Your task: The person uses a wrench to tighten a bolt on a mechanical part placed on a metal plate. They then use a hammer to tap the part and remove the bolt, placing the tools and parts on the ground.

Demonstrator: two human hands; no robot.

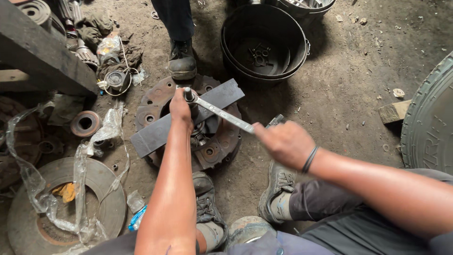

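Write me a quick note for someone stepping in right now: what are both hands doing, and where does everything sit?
Left hand: pressing down on the wrench head at the hub centre.
Right hand: gripping the far end of the wrench.
Rusty hub disc lies flat on the dirt floor, a flat steel bar across it; another person's boot stands on its far edge.
Black bucket beyond holds loose bolts.
Done: wrench seated on the centre fastener.
Left: fastener not yet out.

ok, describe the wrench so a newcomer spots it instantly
Find the rusty round hub on the dirt floor, centre frame, with a flat dark bar across it. The wrench is the slim silver tool above it, angled from the left hand to the right hand: the only bright metal there.
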